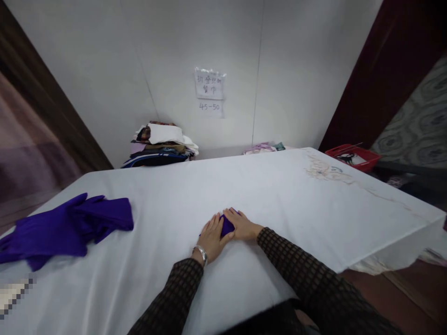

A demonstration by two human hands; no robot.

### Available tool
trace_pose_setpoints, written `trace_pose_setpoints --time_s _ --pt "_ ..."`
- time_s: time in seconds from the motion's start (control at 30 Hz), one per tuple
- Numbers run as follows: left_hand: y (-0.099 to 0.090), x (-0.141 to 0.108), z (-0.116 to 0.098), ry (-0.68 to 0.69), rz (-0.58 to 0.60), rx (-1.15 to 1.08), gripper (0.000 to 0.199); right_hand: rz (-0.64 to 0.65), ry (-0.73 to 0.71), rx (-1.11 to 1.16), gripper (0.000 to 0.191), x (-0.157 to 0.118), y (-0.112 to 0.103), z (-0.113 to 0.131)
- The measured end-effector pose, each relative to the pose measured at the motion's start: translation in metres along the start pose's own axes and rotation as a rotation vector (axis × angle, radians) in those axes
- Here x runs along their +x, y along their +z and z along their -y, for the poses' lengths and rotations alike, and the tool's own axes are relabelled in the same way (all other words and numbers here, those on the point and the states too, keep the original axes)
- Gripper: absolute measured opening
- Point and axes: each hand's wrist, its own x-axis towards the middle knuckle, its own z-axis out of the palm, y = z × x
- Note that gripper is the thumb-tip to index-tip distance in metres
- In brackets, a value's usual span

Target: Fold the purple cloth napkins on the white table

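A small purple cloth [226, 227], folded into a compact piece, lies on the white-covered table [272, 186] in front of me. My left hand [211, 238] rests flat over its left side, fingers stretched out. On the other side my right hand [242, 226] presses down with extended fingers, its thumb near the left thumb. Between the two hands only part of the cloth shows; the rest is hidden beneath them. Farther left, more purple cloth [52, 233] is spread loosely in a crumpled heap, apart from both hands.
Behind the table's far edge is a stack of folded clothes [164, 144], with a few pale purple fabrics [260, 148] to its right. A red basket [359, 158] holding dark items stands beyond the right corner. A paper sign [209, 86] hangs on the wall.
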Motion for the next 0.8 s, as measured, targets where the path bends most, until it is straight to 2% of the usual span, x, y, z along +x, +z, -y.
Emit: trace_pose_setpoints --time_s 0.13,0.27,0.4,0.6,0.8 --pt "0.002 0.001 0.002 0.000 0.002 0.026 0.076 0.030 -0.027 0.015 0.078 -0.010 -0.006 -0.004" --pt "0.004 0.002 0.003 -0.001 0.000 0.060 0.085 -0.027 -0.043 -0.081 0.071 -0.034 -0.001 -0.011" --pt "0.005 0.003 0.005 0.011 -0.021 0.066 0.081 -0.058 -0.039 -0.115 0.075 -0.060 0.001 -0.020" --pt "0.004 0.003 0.004 0.000 -0.006 0.071 0.080 -0.027 -0.040 -0.130 0.075 -0.089 -0.003 -0.028" --pt "-0.001 0.001 -0.003 0.007 0.001 0.058 0.078 0.020 0.053 -0.159 0.073 -0.120 -0.011 -0.037"
